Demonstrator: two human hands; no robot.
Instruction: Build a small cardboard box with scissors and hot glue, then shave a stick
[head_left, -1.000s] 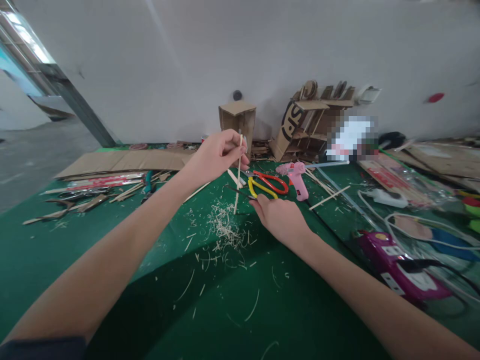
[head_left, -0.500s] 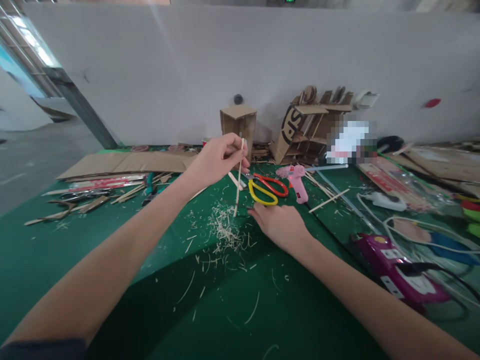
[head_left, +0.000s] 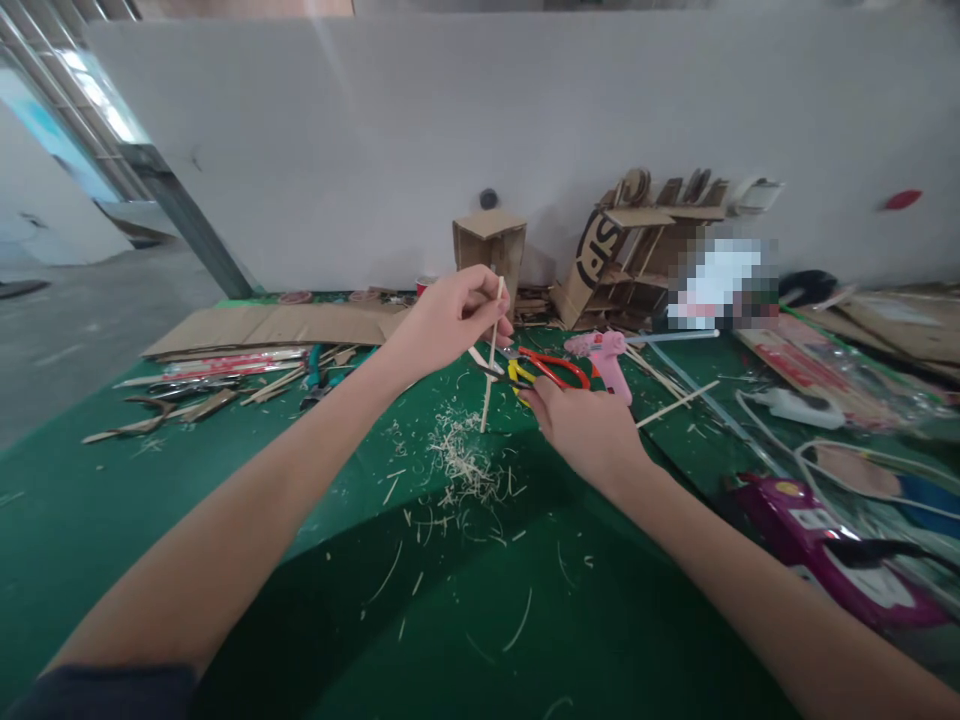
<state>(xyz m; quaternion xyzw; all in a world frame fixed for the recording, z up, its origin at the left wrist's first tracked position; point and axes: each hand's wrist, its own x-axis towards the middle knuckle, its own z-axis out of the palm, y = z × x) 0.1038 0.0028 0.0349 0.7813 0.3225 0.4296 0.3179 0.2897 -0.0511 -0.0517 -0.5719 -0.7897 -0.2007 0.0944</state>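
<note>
My left hand [head_left: 465,318] pinches a thin wooden stick [head_left: 491,385] near its upper end. The stick stands nearly upright, its lower tip just above a heap of pale wood shavings [head_left: 461,455] on the green tabletop [head_left: 337,520]. To the right, my right hand [head_left: 592,425] is closed with a thin dark blade-like tool [head_left: 517,386] between its fingertips, pointing toward the stick; most of this tool is hidden. Behind that hand lie scissors with red and yellow handles [head_left: 562,368], partly covered by it. A pink glue gun [head_left: 611,365] rests just beyond.
Cardboard sheets [head_left: 262,328], sticks and pliers [head_left: 315,370] lie at the left. At the back stand a cardboard box [head_left: 487,240] and a cardboard shelf [head_left: 622,260]. On the right are a purple power strip [head_left: 832,550], cables and plastic-wrapped packs [head_left: 817,365].
My right hand has moved up and closer to the scissors, bringing the dark tool higher beside the stick. My left hand keeps its pinch on the stick. The whole view has shifted slightly.
</note>
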